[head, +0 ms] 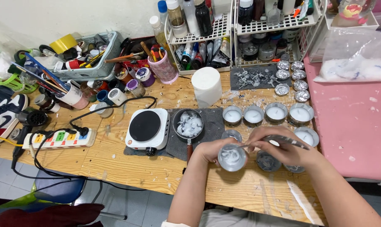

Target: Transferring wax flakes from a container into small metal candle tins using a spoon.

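Observation:
My left hand (208, 148) grips a small silver tin (231, 158) holding white wax, tilted toward me above the wooden table (127, 166). My right hand (283, 148) holds a thin metal tool (285, 141) whose tip reaches into the tin. Just left of the hands sits a small saucepan (189, 125) with white wax pieces on a grey mat (213, 126). Behind the hands stands a row of tins filled with white wax (266, 114).
A white electric hot plate (147, 128) sits left of the saucepan, with a power strip (59, 138) and black cable further left. A white pillar candle (206, 86), wire racks of bottles (241, 29), a basket of tools (87, 59) and a pink surface (354, 126) surround the work area.

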